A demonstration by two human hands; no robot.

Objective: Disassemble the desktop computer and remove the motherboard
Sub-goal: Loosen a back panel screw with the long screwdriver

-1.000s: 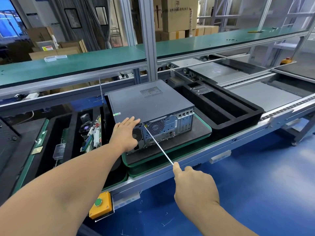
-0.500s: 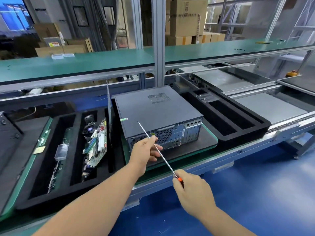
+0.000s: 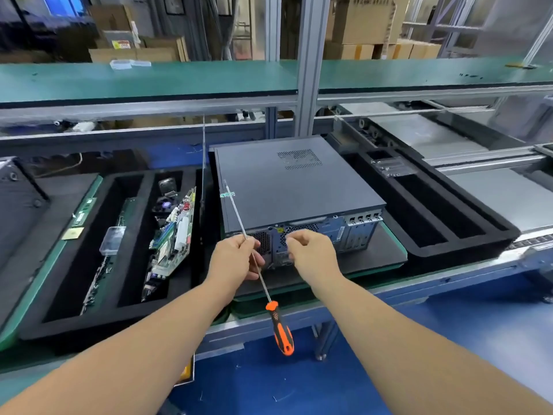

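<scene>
- My left hand (image 3: pixel 236 259) pinches the thin metal shaft of a long screwdriver (image 3: pixel 254 259); its orange-and-black handle hangs below and to the right of that hand, out over the blue floor (image 3: pixel 449 339), and its tip points up and away over the left edge of the case lid.
- My right hand (image 3: pixel 311 253) is just beside the left one, fingers curled at the rear panel of the desktop computer (image 3: pixel 293 187); I cannot tell whether they grip a small part or nothing.
- The computer lies flat directly beyond both hands, lid on, its rear panel with fan grille and ports facing me.
- It sits on a black pad (image 3: pixel 386 250) on a green-edged pallet on the counter (image 3: pixel 449 277).
- Left of my left hand, a black foam tray (image 3: pixel 74 322) holds a motherboard (image 3: pixel 176 235) leaning on edge in one slot, with a clear plastic box (image 3: pixel 112 240) in the next slot over.
- Right of my right hand, a second black foam tray (image 3: pixel 466 244) has long slots, with a small clear part (image 3: pixel 389 167) at its far end.
- Beyond the computer, a green shelf (image 3: pixel 179 79) runs across, with cardboard boxes (image 3: pixel 365 22) behind it.
</scene>
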